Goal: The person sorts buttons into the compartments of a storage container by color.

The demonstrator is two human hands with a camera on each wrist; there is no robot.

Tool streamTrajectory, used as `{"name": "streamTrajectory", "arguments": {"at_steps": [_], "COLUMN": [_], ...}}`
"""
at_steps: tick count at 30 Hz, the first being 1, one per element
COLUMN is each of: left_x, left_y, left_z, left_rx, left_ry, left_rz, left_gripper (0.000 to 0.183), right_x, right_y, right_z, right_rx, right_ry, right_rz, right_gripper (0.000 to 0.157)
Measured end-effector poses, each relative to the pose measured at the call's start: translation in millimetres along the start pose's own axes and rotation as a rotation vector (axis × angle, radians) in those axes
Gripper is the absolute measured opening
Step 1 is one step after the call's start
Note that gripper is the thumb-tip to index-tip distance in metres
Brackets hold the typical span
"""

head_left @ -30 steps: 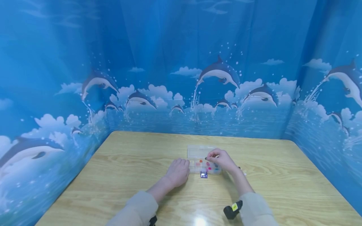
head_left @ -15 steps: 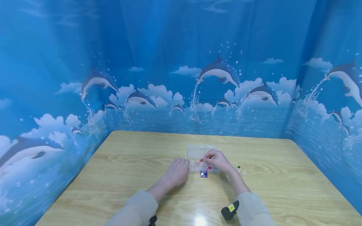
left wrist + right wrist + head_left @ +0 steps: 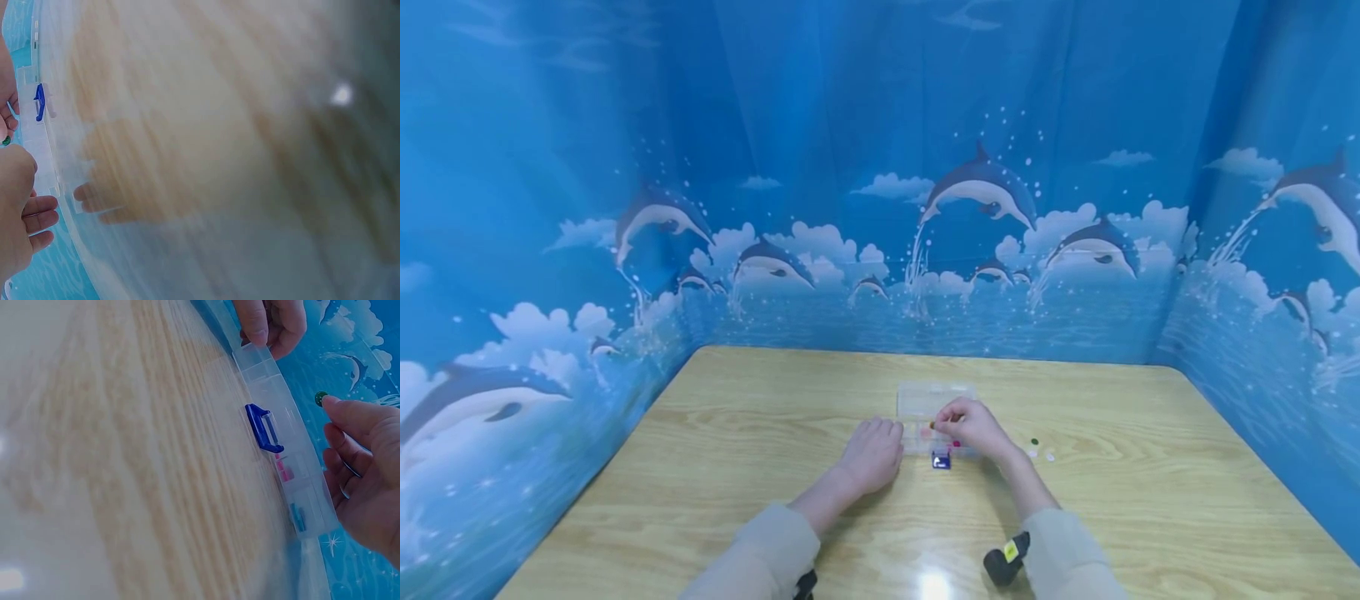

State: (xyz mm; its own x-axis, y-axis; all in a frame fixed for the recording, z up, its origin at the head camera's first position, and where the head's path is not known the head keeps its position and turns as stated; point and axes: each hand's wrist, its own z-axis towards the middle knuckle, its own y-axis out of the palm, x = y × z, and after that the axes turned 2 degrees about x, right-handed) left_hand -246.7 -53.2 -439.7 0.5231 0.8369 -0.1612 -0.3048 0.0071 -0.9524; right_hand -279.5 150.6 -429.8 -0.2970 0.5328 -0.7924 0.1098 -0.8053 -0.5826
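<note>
A clear plastic compartment box (image 3: 269,387) with a blue latch (image 3: 262,428) lies on the table, its transparent lid (image 3: 925,400) folded back. My left hand (image 3: 872,457) grips the box's left end, thumb and fingers at the corner. Over the compartments, my right hand (image 3: 973,425) pinches a small green button (image 3: 320,398) between thumb and fingertips. Pink pieces (image 3: 284,469) and teal pieces (image 3: 299,519) show through the box's front wall. The right hand hides part of the compartments in the head view.
Right of the box, a dark green button (image 3: 1034,442) and small whitish pieces (image 3: 1050,457) lie on the wooden table (image 3: 760,400). A blue curtain (image 3: 820,167) printed with dolphins hangs around the table's back and sides.
My right hand has moved left across the box with the pinched button, uncovering the loose pieces on the table at right. The left hand stays at the box's end.
</note>
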Motion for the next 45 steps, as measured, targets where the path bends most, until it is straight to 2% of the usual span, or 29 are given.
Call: {"name": "streamTrajectory", "arguments": {"at_steps": [7, 17, 26, 37, 45], "left_x": [0.2, 0.4, 0.9, 1.4, 1.3], "left_y": [0.4, -1.7, -2.2, -1.8, -0.6], "left_z": [-0.1, 0.7, 1.4, 1.1, 1.2], "left_rx": [-0.014, -0.038, -0.043, -0.043, -0.059], "left_ry": [-0.008, -0.012, -0.014, -0.008, -0.017], "left_rz": [-0.013, -0.011, -0.014, -0.006, -0.015], "left_gripper": [0.028, 0.028, 0.028, 0.028, 0.031], "right_x": [-1.2, 2.6, 8.1, 24.9, 38.8], "right_y": [2.2, -5.6, -22.6, -47.9, -67.4], "right_z": [1.3, -1.4, -4.7, -13.3, -23.0], "right_rx": [0.005, 0.029, 0.062, 0.104, 0.161], "right_ry": [0.045, 0.086, 0.179, 0.179, 0.219], "right_rz": [0.000, 0.018, 0.034, -0.008, 0.028], "right_gripper": [0.005, 0.004, 0.006, 0.013, 0.023]}}
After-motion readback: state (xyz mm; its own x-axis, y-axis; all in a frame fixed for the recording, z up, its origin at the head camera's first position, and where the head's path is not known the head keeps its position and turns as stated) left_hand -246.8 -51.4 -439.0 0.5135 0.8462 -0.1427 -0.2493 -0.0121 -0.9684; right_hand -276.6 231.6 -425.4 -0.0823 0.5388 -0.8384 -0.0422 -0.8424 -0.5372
